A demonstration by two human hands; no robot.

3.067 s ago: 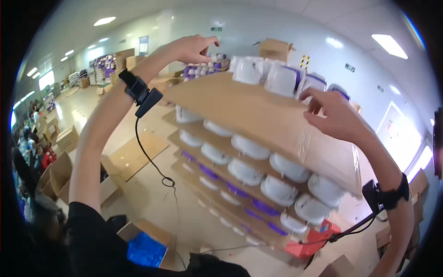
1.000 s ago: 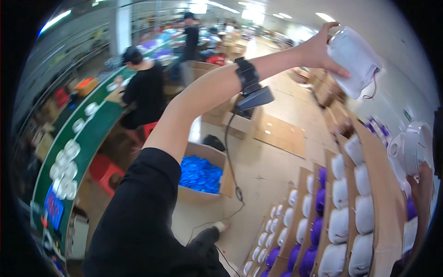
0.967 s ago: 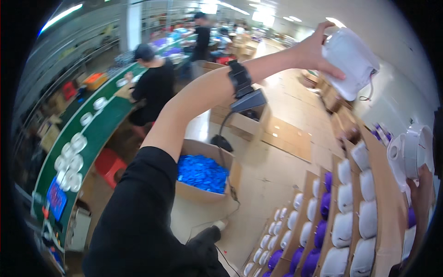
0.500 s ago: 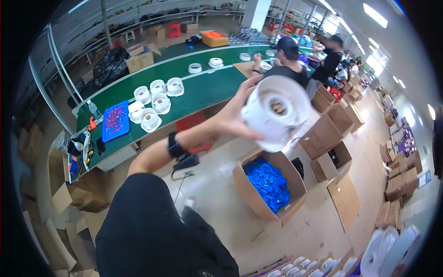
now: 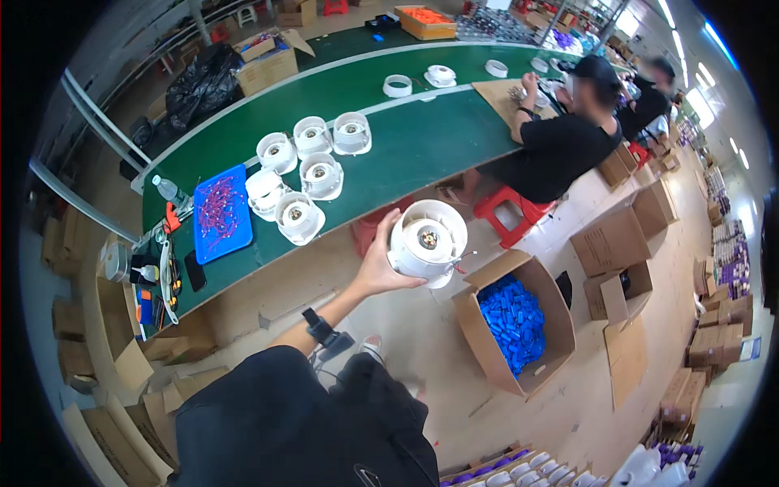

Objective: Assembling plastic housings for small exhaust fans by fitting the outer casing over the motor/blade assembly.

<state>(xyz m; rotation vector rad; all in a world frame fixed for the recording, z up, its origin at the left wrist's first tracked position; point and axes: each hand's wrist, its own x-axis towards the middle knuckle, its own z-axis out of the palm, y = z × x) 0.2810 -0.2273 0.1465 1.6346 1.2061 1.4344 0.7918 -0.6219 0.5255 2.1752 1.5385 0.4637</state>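
My left hand [image 5: 381,264] grips a white round plastic housing [image 5: 428,235] from its left side, thumb across the near face. Inside the housing's open end is a ring with a small metal, coppery part at its centre. A short red wire sticks out at its lower right. The housing is held up in front of the green table's edge, touching nothing but the hand. My right hand is out of view. On the green table [image 5: 406,154] stand several similar white housings [image 5: 320,176] in a cluster.
A blue tray [image 5: 239,239] of red wires lies left of the cluster, near a bottle [image 5: 169,191] and a phone [image 5: 195,271]. On the floor, a cardboard box [image 5: 560,337] contains blue parts. A co-worker [image 5: 568,146] sits at the table beside a red stool [image 5: 515,219].
My left hand and the housing have come down and to the left in the picture, and the housing looks smaller. The view has shifted, showing more of the seated co-worker.
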